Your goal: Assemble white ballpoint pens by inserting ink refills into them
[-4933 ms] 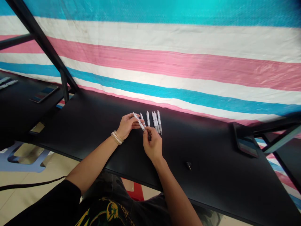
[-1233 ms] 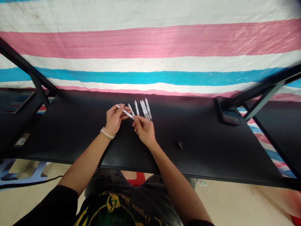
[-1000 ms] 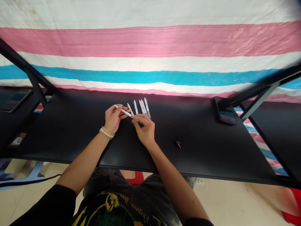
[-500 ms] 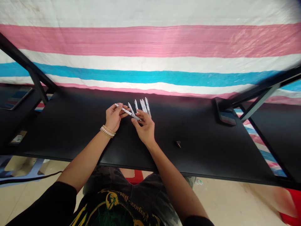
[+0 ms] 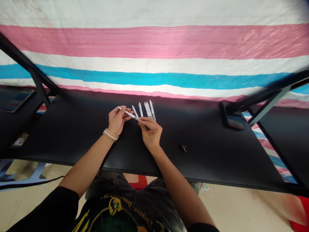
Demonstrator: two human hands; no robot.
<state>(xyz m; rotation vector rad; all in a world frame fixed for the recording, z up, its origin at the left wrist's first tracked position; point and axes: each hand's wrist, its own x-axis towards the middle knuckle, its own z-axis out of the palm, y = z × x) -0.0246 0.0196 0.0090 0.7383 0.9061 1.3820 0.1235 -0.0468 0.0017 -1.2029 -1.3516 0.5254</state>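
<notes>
Over the black table, my left hand (image 5: 117,120) pinches a white pen (image 5: 129,113) between thumb and fingers; the pen slants down to the right. My right hand (image 5: 151,130) is closed around the pen's lower right end, its fingertips hiding the tip. Just behind the hands lie several white pens with grey grips: one pen (image 5: 135,111) on the left, another pen (image 5: 140,109) beside it, and a close group of pens (image 5: 148,110) to the right. A small dark metallic piece (image 5: 183,148) rests to the right of my right forearm; its kind is too small to tell.
The black tabletop (image 5: 205,129) has a dark angled frame (image 5: 270,93) at the right and another frame (image 5: 40,82) at the left. A dark phone-like slab (image 5: 233,117) lies by the right frame. Behind hangs a striped plastic sheet (image 5: 154,42).
My right hand has shifted slightly right, and its fingers have closed around the pen's end, covering the tip seen before. My left hand keeps its hold and has hardly moved.
</notes>
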